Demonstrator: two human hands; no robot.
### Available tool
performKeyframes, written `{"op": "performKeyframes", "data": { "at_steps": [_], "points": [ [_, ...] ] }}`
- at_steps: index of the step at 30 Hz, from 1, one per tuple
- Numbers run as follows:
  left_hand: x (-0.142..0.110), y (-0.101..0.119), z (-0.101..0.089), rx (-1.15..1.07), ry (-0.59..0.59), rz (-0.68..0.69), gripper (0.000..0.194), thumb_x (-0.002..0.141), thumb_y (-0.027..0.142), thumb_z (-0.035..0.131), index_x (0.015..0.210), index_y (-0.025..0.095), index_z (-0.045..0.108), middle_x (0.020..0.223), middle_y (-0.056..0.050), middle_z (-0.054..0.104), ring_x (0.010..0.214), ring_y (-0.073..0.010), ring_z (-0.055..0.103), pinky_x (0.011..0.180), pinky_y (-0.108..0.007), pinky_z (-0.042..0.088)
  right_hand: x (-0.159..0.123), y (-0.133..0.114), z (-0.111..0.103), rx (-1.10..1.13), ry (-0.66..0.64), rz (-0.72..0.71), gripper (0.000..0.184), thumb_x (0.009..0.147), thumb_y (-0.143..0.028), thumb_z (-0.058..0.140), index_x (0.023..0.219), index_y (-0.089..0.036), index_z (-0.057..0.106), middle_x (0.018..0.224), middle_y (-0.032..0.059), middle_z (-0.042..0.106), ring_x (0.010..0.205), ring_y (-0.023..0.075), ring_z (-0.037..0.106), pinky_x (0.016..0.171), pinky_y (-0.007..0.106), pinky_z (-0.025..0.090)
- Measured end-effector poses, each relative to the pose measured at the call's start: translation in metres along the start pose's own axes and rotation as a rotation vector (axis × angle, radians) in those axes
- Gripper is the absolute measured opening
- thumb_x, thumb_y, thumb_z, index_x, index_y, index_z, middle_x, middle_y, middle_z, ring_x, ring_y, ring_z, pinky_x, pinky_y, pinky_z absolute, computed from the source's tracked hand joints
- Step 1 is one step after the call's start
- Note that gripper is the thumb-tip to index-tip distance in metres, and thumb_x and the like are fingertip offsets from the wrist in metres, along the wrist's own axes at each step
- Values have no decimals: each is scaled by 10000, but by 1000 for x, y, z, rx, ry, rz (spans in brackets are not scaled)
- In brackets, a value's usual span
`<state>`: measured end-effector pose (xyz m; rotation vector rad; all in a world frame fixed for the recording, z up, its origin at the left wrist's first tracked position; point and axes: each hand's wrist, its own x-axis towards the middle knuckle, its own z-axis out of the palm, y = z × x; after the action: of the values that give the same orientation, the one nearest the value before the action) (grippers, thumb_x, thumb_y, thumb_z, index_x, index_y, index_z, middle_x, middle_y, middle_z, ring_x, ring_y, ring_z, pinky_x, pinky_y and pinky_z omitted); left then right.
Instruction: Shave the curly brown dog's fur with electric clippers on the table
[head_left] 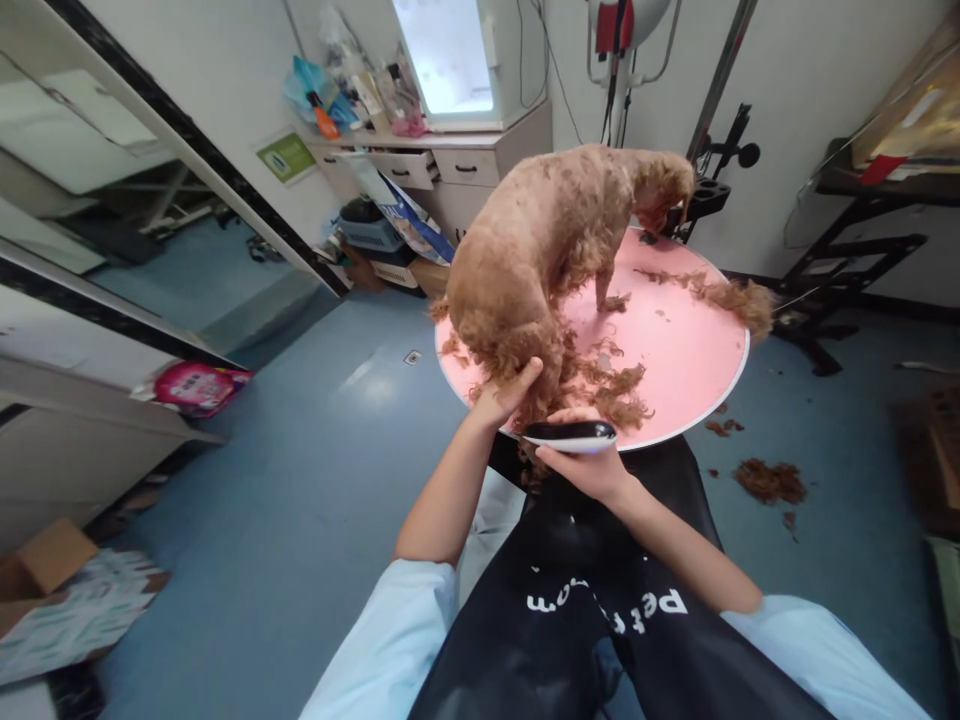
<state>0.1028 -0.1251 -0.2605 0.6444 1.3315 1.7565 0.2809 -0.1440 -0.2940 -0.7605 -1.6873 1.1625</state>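
Observation:
A curly brown dog (529,220) stands on a round pink grooming table (686,350), its rear towards me and its head at the far right. Much of its back is clipped short, while longer curls hang at the legs and belly. My left hand (511,392) is closed around a hind leg, the thumb showing on top and the other fingers mostly hidden. In my right hand (592,472) is a black and white hair clipper (571,436), its front end close to the leg fur. Cut hair (611,390) lies in clumps beside the dog.
A metal post (720,85) rises behind the table. Cut hair (770,481) lies on the blue floor to the right. A drawer cabinet (465,165) and pet carriers (375,235) line the back wall. A mirror (150,170) stands left, a cardboard box (56,560) lower left.

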Motion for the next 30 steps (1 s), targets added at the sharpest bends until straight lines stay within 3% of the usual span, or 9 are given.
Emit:
{"op": "performKeyframes", "data": {
  "at_steps": [3, 5, 7, 12, 14, 18, 22, 26, 30],
  "points": [
    [-8, -12, -12, 59, -199, -96, 436, 605, 377, 925, 964, 212, 740, 1020, -116, 778, 1213, -330, 655, 1122, -476, 452, -11, 7, -7, -17, 27, -151, 407, 695, -309, 847, 1028, -272, 616, 991, 55, 720, 910, 244, 719, 844, 413, 598],
    [-13, -18, -15, 79, -369, -209, 505, 622, 532, 883, 947, 173, 740, 926, -135, 783, 1028, -322, 733, 1002, -486, 543, -11, 9, -8, -22, 111, -264, 431, 727, -291, 832, 1061, -277, 560, 1030, 57, 707, 953, 240, 722, 873, 419, 598],
    [-14, -22, -14, 101, -447, -272, 612, 620, 628, 846, 942, 122, 728, 881, -154, 781, 898, -303, 757, 898, -454, 589, -9, 12, -5, -60, 120, -399, 455, 751, -276, 818, 1095, -276, 520, 1060, 62, 706, 976, 233, 728, 867, 405, 610],
    [-9, -23, -12, 137, -398, -299, 713, 545, 715, 833, 883, 105, 689, 821, -139, 774, 736, -251, 745, 702, -355, 604, -21, 19, 4, -322, -57, -608, 345, 839, -266, 752, 1096, -249, 522, 1095, 115, 739, 943, 232, 763, 705, 323, 647],
    [-7, -24, -12, 140, -418, -305, 676, 585, 706, 819, 866, 105, 688, 805, -130, 769, 712, -233, 736, 682, -341, 597, -26, 16, 5, -325, -65, -609, 327, 857, -275, 738, 1101, -253, 521, 1097, 113, 748, 926, 224, 771, 682, 310, 650],
    [-6, -25, -9, 141, -447, -322, 614, 672, 674, 782, 901, 110, 698, 783, -115, 762, 706, -219, 735, 658, -313, 583, -18, 1, 6, -278, 58, -618, 417, 818, -252, 773, 1132, -258, 499, 1104, 114, 746, 990, 239, 758, 758, 346, 656],
    [-7, -25, -5, 171, -411, -359, 568, 740, 670, 733, 872, 118, 704, 755, -113, 757, 700, -222, 739, 653, -306, 582, -12, -6, 7, -424, -30, -607, 214, 899, -218, 664, 1068, -241, 535, 1100, 120, 753, 949, 223, 767, 738, 318, 646],
    [-8, -25, 0, 140, -380, -396, 544, 798, 675, 677, 800, 131, 690, 678, -100, 730, 654, -211, 727, 606, -289, 568, -21, 2, 8, -478, -46, -610, 171, 910, -229, 653, 1049, -226, 552, 1080, 128, 765, 892, 213, 773, 645, 282, 628],
    [1, -22, 4, 77, -277, -314, 537, 819, 664, 663, 773, 130, 664, 605, -59, 683, 564, -169, 681, 568, -267, 539, -25, 9, 8, -483, -67, -554, 151, 902, -220, 659, 1030, -239, 582, 1177, 127, 742, 984, 225, 760, 754, 321, 641]
  ]
}}
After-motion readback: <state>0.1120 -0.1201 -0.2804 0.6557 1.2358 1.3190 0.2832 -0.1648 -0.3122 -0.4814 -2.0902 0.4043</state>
